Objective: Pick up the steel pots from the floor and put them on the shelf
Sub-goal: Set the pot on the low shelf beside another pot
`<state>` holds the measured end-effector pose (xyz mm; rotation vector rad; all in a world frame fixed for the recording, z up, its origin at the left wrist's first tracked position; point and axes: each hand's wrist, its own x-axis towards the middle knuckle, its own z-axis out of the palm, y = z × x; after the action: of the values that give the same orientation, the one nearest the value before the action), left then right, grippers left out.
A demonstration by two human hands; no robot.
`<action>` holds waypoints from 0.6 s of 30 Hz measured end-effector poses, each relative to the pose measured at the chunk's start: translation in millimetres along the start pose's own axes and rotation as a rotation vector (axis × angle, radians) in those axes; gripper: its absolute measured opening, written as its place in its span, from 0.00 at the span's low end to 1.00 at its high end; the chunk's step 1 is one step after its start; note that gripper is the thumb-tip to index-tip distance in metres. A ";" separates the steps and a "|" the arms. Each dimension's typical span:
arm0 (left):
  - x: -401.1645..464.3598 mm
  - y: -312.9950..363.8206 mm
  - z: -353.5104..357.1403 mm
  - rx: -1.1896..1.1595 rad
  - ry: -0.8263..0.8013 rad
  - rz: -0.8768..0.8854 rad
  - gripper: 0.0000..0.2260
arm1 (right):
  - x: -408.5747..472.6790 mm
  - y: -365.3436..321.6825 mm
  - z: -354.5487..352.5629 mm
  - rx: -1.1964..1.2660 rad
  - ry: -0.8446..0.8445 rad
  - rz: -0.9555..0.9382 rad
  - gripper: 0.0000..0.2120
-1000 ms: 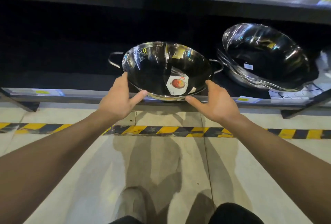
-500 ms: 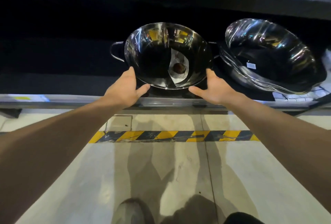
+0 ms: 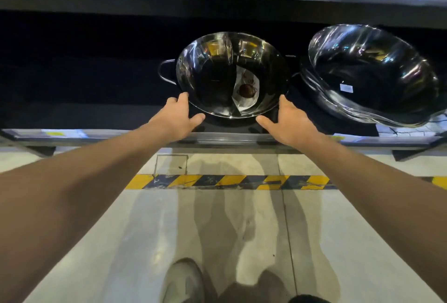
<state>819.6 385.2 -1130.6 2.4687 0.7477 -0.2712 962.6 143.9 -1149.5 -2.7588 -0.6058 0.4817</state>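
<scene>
Shelf edge runs across the frame above a pale floor crossed by striped tape. The left hand is spread, fingers at the lower left rim of the steel pot, thumb under its near edge; whether it grips cannot be told. The pot sits tilted on the dark shelf, a label inside. The right hand, likewise spread, touches the lower right rim. Just beside it, a stack of pots leans.
</scene>
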 end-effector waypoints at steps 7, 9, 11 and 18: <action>-104.6 37.4 -123.4 0.192 -0.139 -0.172 0.34 | -101.3 -10.5 -128.0 -0.134 -0.264 -0.023 0.37; -138.3 68.0 -170.8 0.195 -0.135 -0.149 0.33 | -129.8 -21.2 -189.2 -0.155 -0.271 -0.030 0.38; -174.2 106.6 -220.5 0.197 -0.132 -0.116 0.32 | -159.2 -37.3 -254.0 -0.146 -0.256 -0.053 0.38; -326.1 272.4 -416.6 0.299 -0.231 0.016 0.26 | -276.9 -107.5 -496.8 -0.196 -0.194 -0.173 0.32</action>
<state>718.0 276.4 -554.4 2.6565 0.6254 -0.6943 873.7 18.8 -591.3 -2.8261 -0.9767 0.6877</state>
